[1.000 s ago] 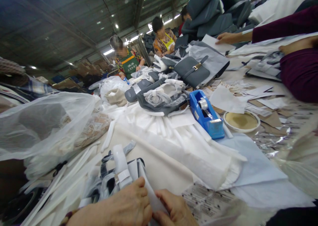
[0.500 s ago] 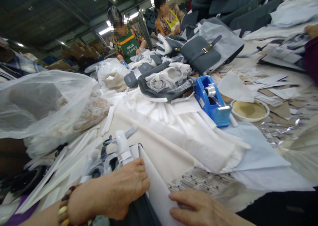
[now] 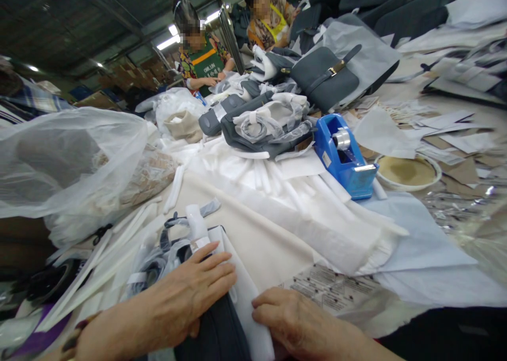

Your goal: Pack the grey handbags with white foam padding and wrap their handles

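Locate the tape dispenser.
In the head view, the tape dispenser stands right of centre, just left of the round dish and farther off than the right hand.

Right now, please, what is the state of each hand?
Left hand: open, laid over the dark bag.
Right hand: curled against the white sheet; grip cannot be told.

One head-worn camera faces forward and down, close over the table (image 3: 247,226).

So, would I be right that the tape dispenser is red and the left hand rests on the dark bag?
Not quite: the head view shows the tape dispenser is blue, not red; the left hand does rest on the dark bag.
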### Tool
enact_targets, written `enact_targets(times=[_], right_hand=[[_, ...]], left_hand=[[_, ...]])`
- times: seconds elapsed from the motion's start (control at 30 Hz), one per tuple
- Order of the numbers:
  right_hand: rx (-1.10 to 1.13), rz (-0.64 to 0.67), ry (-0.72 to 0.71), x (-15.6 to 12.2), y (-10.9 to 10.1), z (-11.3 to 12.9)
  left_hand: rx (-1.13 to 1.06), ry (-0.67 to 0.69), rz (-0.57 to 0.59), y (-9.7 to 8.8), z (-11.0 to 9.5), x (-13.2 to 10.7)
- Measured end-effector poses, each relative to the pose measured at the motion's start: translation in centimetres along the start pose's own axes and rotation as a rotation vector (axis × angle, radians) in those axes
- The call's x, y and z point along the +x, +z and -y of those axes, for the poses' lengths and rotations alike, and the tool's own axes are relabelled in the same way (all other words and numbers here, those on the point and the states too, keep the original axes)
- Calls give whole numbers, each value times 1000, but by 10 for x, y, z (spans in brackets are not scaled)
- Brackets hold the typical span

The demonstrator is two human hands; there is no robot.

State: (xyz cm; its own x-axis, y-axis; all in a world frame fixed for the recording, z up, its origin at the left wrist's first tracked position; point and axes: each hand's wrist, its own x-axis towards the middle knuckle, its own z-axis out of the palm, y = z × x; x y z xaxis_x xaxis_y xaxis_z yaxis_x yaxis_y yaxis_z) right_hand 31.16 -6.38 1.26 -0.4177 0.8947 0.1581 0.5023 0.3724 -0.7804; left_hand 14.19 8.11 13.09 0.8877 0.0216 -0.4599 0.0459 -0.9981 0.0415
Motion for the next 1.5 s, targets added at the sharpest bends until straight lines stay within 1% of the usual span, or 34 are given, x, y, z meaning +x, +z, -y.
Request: enact_targets(times=[0.03, 0.1, 0.17, 0.23, 0.27, 0.33, 0.37, 0.43, 0.5, 0.57, 0.67, 0.77, 0.83, 0.93, 1.0, 1.07, 1.17, 1.27, 1.37, 1.47, 1.5], right_hand=[[37, -2, 27, -1, 1, 0], [96, -6, 74, -1, 1, 0], [122, -2, 122, -1, 1, 1], [117, 9, 164, 0, 0, 2], [113, 15, 182, 0, -1, 3], [116, 12, 222, 2, -2, 5], [123, 1, 244, 3, -2, 6], [130, -35, 278, 7, 0, 8], [90, -72, 283, 13, 5, 10], [15, -72, 277, 23, 13, 13], [-113, -2, 309, 40, 23, 19], [-161, 52, 300, 49, 27, 25], [-103, 16, 265, 45, 26, 25], [158, -110, 207, 32, 24, 19], [335, -197, 145, 25, 27, 13], [429, -263, 90, 25, 34, 8], [398, -322, 34, 36, 45, 6], [342, -344, -16, 47, 49, 9], [361, -368, 46, 43, 40, 13], [400, -344, 112, 34, 29, 16], [416, -354, 145, 33, 27, 17]], left_hand=[[56, -35, -85, 6, 2, -13], [146, -178, -235, 23, 6, -45], [163, -342, -338, 48, 12, -77], [127, -538, -489, 76, 16, -104], [67, -620, -490, 89, 17, -114], [-47, -709, -468, 112, 18, -125], [-93, -736, -456, 120, 17, -127], [-148, -752, -453, 131, 16, -127], [-175, -754, -454, 135, 15, -125], [-200, -746, -449, 136, 15, -124], [-233, -744, -462, 136, 15, -122], [-247, -749, -491, 135, 10, -117], [-255, -769, -539, 134, 6, -112], [-280, -790, -604, 135, 1, -106], [-291, -788, -624, 137, 0, -105], [-288, -787, -636, 139, 1, -105], [-276, -782, -649, 143, 2, -106], [-264, -779, -666, 146, 3, -106], [-252, -787, -684, 148, 2, -105], [-252, -796, -698, 149, 1, -105], [-252, -797, -703, 149, 0, -105]])
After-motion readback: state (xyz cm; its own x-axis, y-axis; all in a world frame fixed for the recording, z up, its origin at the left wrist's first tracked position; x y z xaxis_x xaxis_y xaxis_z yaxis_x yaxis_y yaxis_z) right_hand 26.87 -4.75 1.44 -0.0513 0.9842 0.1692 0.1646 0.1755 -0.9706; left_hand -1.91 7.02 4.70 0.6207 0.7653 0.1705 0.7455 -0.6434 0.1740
